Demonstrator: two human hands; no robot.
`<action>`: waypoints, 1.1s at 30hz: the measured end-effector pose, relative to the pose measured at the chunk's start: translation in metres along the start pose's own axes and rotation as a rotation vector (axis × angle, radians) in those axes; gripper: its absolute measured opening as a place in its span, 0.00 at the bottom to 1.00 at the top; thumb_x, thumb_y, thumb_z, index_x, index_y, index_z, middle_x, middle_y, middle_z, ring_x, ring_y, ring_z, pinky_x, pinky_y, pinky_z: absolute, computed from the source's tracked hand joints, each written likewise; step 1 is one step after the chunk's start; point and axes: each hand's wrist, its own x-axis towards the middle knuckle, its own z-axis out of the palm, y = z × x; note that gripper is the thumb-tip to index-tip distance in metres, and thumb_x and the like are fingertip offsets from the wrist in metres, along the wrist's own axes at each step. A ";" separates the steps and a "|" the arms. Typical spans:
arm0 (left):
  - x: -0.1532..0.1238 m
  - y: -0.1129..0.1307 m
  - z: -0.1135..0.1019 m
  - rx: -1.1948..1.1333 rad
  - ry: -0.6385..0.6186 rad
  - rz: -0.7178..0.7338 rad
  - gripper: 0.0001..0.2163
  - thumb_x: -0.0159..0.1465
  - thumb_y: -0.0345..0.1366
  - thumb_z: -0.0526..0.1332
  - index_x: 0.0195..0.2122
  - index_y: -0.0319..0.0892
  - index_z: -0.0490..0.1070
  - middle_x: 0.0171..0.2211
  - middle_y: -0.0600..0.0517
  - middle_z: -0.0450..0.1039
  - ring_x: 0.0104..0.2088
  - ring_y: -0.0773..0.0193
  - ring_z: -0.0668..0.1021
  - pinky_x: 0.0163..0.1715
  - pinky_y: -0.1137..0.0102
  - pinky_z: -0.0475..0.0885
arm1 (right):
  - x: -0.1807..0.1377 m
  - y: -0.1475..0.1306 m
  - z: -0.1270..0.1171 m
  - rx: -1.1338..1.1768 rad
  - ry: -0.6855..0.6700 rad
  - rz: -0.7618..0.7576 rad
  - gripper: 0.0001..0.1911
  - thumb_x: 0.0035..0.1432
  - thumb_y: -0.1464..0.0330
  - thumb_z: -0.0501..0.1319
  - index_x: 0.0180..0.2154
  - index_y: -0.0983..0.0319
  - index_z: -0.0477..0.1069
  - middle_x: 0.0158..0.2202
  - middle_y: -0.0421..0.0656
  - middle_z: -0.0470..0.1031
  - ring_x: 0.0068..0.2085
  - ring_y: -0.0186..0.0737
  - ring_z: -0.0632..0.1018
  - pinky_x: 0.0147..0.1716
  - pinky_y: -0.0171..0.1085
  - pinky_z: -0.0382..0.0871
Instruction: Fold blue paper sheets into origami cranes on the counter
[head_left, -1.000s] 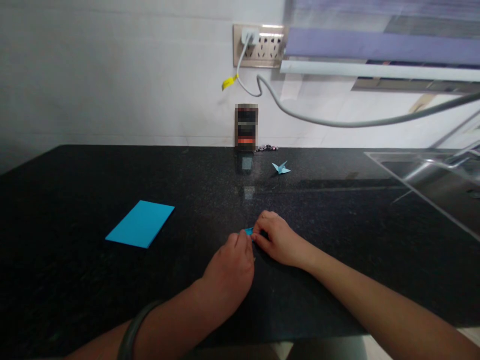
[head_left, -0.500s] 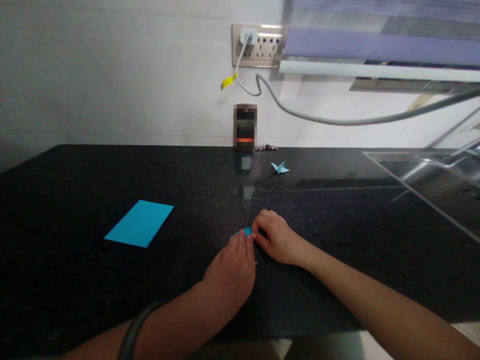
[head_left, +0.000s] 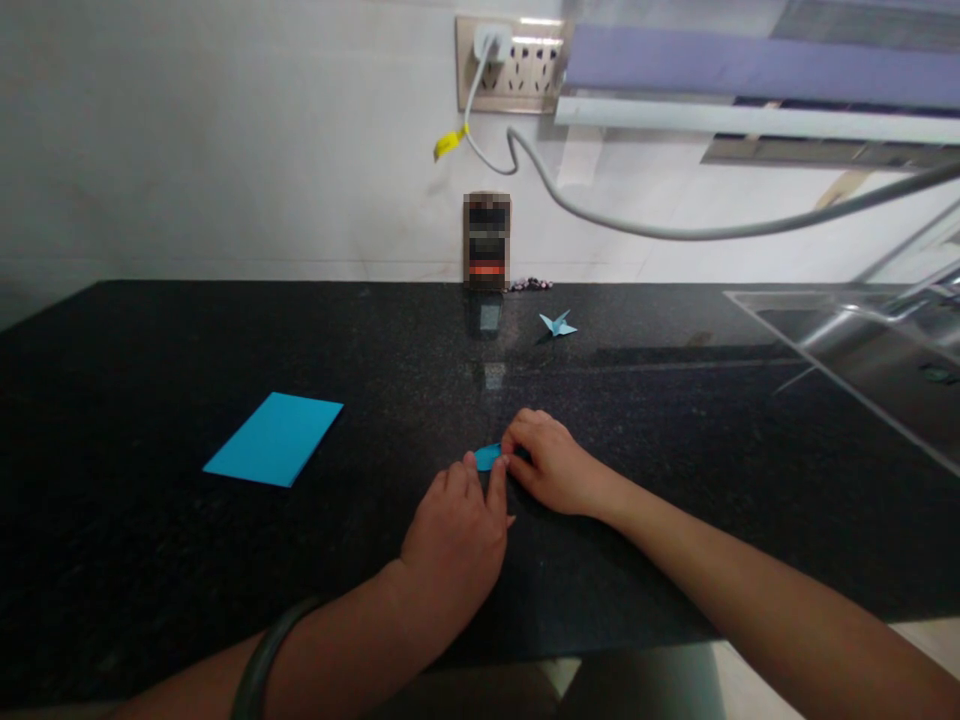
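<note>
got a small folded bright-blue paper piece (head_left: 487, 457) here, lying flat on a black speckled stone countertop (head_left: 150, 560), about mid-width on the near half. pinched at its right end by the right hand (head_left: 551, 465), thumb and forefinger closed on it, other fingers curled. touched along the near-left edge by the left hand (head_left: 457, 535), palm down, fingers straight and held together, tips pressing onto the paper.

looks feather-light and thin, stiff only along the creases. probably easy to crush or tear, and likely to skid on that glossy top. best gripped at a folded edge or corner with a light 2-finger pinch, and kept pinned flat with the other hand.

also around: a flat blue rectangular paper sheet (head_left: 274, 438) well apart to the left, and 1 tiny pale-blue folded paper figure (head_left: 558, 323) on the far side near the wall.
</note>
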 end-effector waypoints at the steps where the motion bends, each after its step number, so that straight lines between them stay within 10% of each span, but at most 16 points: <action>1: 0.000 0.000 0.000 -0.001 0.002 0.000 0.22 0.62 0.38 0.53 0.56 0.32 0.61 0.50 0.28 0.66 0.44 0.47 0.73 0.39 0.59 0.68 | 0.000 0.000 0.000 0.002 0.001 0.001 0.02 0.53 0.73 0.56 0.29 0.64 0.67 0.32 0.44 0.66 0.36 0.38 0.66 0.37 0.38 0.60; 33: 0.003 -0.001 0.001 -0.022 -0.010 0.020 0.21 0.62 0.37 0.53 0.52 0.28 0.65 0.49 0.27 0.66 0.43 0.48 0.74 0.38 0.60 0.69 | -0.004 0.007 0.000 0.053 0.072 -0.028 0.02 0.53 0.73 0.59 0.29 0.63 0.66 0.30 0.43 0.66 0.35 0.38 0.66 0.37 0.39 0.61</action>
